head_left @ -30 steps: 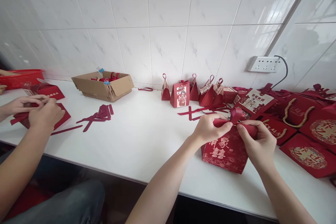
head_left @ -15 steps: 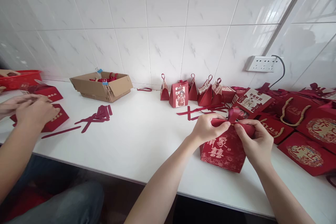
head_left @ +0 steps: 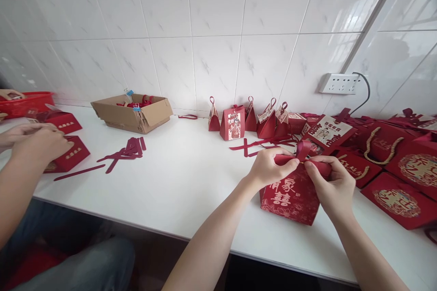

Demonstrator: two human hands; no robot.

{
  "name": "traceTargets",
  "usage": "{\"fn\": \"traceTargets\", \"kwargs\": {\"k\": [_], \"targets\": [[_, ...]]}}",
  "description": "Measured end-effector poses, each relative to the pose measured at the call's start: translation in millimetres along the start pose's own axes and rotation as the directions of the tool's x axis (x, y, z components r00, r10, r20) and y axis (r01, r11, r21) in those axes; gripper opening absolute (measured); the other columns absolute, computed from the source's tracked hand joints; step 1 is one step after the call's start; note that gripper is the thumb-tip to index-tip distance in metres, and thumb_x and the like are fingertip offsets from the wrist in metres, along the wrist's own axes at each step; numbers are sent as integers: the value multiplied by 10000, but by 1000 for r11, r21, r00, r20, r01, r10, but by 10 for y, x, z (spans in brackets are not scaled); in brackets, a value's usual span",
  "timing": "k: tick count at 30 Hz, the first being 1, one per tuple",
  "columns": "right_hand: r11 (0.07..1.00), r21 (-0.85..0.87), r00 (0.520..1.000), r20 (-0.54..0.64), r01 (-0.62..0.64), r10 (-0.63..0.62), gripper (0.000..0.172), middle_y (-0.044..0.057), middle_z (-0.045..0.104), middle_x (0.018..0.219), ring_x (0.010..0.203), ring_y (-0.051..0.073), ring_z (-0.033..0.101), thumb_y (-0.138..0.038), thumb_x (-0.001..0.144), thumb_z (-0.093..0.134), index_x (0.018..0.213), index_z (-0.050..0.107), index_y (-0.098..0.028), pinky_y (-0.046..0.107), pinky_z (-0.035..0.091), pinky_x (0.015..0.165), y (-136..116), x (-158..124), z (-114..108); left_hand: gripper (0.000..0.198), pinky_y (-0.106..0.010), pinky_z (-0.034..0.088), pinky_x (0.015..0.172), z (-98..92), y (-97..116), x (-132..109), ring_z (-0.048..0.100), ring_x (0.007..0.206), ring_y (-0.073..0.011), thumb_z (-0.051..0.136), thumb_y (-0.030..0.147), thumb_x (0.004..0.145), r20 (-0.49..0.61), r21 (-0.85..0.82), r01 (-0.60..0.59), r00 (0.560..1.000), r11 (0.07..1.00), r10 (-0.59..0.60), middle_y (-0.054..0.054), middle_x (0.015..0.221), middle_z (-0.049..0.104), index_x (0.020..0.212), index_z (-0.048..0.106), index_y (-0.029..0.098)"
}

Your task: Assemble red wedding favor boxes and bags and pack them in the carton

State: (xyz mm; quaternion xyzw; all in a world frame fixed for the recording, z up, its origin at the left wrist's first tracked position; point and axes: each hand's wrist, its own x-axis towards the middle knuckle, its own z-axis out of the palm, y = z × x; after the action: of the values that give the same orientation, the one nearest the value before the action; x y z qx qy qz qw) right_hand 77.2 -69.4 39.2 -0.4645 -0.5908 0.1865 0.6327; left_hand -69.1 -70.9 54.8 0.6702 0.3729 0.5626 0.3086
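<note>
A red gift box [head_left: 292,200] with pale printed characters stands upright near the table's front edge. My left hand [head_left: 273,165] pinches its top edge from the left, thumb beside the centre. From the right, my right hand [head_left: 332,182] grips the same top edge, with its thumb close to the other thumb. A dark red ribbon loop [head_left: 303,149] rises from the box top between my hands. The back of the box is hidden.
Finished-looking small boxes [head_left: 234,123] line the wall, with loose ribbons [head_left: 254,146] before them. Many red boxes [head_left: 396,198] crowd the right. Leftward are a cardboard tray [head_left: 136,116], ribbon strips [head_left: 128,150] and another person's hands [head_left: 41,143] on a red box [head_left: 73,154].
The other person's hands have shifted slightly left and down. My two hands and the box they hold show almost no movement.
</note>
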Motion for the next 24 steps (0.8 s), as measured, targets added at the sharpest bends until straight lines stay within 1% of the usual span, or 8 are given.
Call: {"fn": "traceTargets", "kwargs": {"k": [7,14,24], "targets": [[1000,-5,1000,0,8,-8,212,34,641,721,650,167,580,-399,646,659,716,614,-204,286,467,586,-5,-8,12,169,-269,487,728,-2,4,-1,641,805,-174,607,305,745,9,-12,19,1000,1000,-19,-63,835,704,781,671,153],[1000,-12,1000,4,-11,11,211,31,638,720,647,166,576,-397,639,660,712,610,-205,282,464,581,-22,-12,0,166,-271,488,732,-3,2,1,641,807,-174,607,303,744,7,-15,14,1000,1000,-14,-64,834,704,778,671,153],[999,-39,1000,5,8,-8,231,29,641,719,642,170,578,-420,650,648,723,610,-205,286,465,583,-2,-4,6,169,-270,490,724,-5,6,-3,642,796,-173,601,305,747,10,-11,3,1000,1000,-3,-61,826,706,777,672,155]]}}
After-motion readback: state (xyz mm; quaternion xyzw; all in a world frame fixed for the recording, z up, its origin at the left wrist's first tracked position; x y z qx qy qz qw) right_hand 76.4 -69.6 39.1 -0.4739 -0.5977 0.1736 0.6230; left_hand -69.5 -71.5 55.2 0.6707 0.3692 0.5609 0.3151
